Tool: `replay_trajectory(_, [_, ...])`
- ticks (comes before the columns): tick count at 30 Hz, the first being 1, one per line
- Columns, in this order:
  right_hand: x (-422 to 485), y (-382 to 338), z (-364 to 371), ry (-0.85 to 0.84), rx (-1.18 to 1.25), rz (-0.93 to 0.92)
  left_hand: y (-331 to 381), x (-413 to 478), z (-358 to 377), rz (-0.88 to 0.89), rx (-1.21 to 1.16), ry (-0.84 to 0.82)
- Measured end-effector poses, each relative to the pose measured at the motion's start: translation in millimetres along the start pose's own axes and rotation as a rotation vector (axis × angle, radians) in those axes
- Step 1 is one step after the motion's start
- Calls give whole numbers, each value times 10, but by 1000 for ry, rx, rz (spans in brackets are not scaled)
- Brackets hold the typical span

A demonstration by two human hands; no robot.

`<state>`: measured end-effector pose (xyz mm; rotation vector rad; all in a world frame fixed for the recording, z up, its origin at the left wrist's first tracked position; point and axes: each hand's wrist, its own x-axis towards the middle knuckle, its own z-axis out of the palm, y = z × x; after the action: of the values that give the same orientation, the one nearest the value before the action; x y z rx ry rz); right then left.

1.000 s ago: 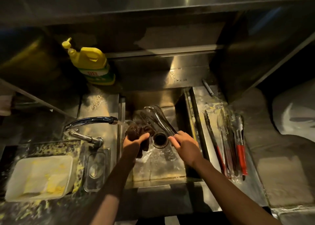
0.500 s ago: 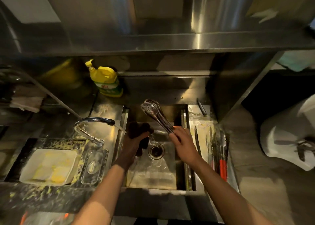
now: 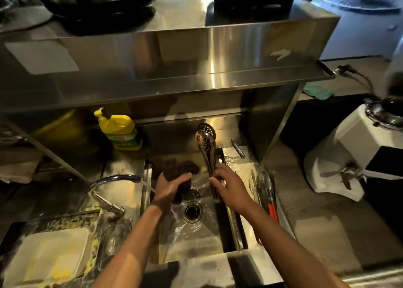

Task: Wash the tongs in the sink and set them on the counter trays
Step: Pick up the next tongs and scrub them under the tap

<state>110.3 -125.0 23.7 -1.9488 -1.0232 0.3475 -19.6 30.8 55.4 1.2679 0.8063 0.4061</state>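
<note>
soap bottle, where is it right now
In the head view the soap bottle stands on the counter behind the back left corner of the sink, under the shelf and beyond the faucet.

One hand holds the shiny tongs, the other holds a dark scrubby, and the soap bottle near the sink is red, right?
Not quite. The head view shows the soap bottle near the sink is yellow, not red. The rest holds: the right hand grips the shiny tongs and the left hand the dark scrubby.
</note>
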Motion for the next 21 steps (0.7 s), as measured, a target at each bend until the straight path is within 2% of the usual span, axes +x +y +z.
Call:
replay_trajectory(9, [-315, -188, -243, 232, 25, 60, 66, 75, 113, -26, 2, -181])
replay_trajectory(14, [-746, -278, -535, 369, -2, 206, 58, -24, 500, -21, 72, -383])
replay_trajectory(21, [-1441, -368, -949, 586, -130, 316, -35, -323, 1204, -108, 30, -545])
